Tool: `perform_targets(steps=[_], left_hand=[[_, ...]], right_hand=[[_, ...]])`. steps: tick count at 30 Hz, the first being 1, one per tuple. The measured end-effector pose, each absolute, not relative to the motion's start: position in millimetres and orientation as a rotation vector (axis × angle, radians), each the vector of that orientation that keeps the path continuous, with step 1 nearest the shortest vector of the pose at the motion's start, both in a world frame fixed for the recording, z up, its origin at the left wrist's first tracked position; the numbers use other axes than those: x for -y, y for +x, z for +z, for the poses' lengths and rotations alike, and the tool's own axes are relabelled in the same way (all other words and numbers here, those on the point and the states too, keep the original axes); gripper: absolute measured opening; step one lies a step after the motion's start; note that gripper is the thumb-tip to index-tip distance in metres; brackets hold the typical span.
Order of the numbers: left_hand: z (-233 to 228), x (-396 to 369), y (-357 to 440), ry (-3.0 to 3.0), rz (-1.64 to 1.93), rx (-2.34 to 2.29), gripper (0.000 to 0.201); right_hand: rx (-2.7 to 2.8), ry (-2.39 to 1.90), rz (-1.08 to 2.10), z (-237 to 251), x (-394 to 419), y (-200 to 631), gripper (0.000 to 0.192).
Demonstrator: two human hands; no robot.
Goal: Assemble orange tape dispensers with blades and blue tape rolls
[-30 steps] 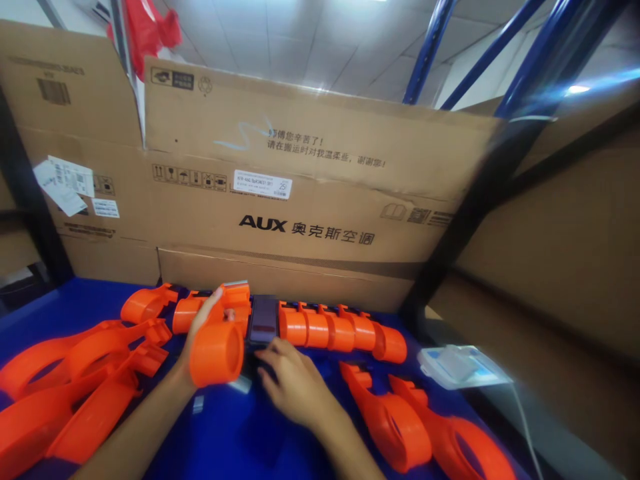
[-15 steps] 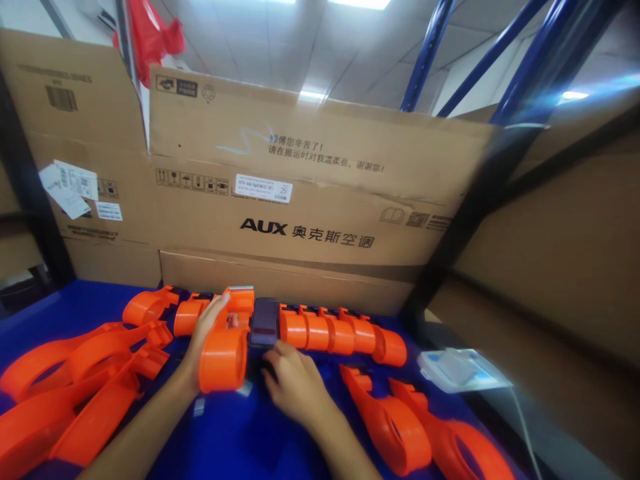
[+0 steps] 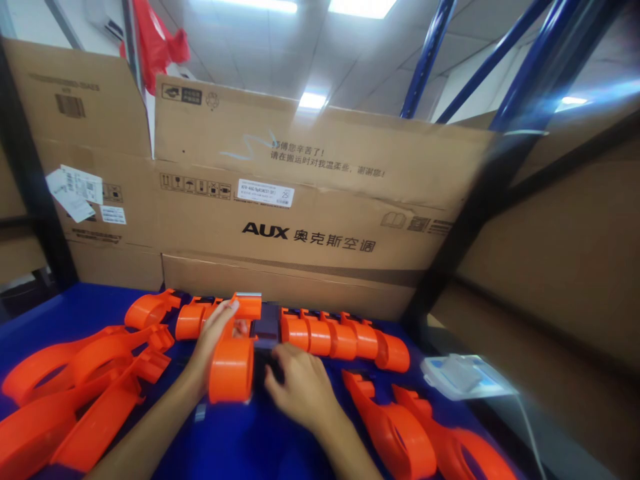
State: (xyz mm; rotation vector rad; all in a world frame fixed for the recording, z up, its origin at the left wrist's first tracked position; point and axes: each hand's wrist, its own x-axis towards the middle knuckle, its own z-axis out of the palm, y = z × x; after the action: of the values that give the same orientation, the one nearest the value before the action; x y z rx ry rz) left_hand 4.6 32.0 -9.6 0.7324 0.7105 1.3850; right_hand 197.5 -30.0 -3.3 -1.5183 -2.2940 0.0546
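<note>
The left hand (image 3: 213, 337) was closed around an orange dispenser (image 3: 231, 370), its thumb up near the top. This dispenser was held upright, in front of and a little to the left of the block (image 3: 267, 321), hiding part of it. A metal strip (image 3: 249, 294) lined the dispenser's upper end. The right hand (image 3: 303, 383) was just in front of the block, palm down with bent fingers; whether they were pinching anything I could not tell.

Behind the left hand, left of the block, stood more orange dispensers, the back pair (image 3: 191, 321) among them. To the block's right ran a row (image 3: 343, 340) of five. Nearer than the block and farther right lay the front pair (image 3: 407, 433); well to its left spread a cluster (image 3: 97, 427), the pieces overlapping. A small metal piece (image 3: 201, 412) lay in front of the block, to its left, on the blue table (image 3: 90, 303).

Well to the right of the block sat a pale case (image 3: 467, 377) with a cord (image 3: 531, 430). Behind the block rose a carton (image 3: 320, 270) printed "AUX".
</note>
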Motion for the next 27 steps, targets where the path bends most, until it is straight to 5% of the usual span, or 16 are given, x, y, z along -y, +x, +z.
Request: perform_targets(steps=[10, 27], left_hand=[[-10.0, -13.2, 18.3, 1.127, 1.312, -0.785, 0.041], [-12.2, -3.8, 27.8, 1.275, 1.152, -0.689, 0.047]], right_hand=[[1.650, -1.191, 0.124, -0.6, 21.4, 213.7, 0.028], [1.757, -1.010, 0.119, 5.4, 25.9, 210.5, 0.025]])
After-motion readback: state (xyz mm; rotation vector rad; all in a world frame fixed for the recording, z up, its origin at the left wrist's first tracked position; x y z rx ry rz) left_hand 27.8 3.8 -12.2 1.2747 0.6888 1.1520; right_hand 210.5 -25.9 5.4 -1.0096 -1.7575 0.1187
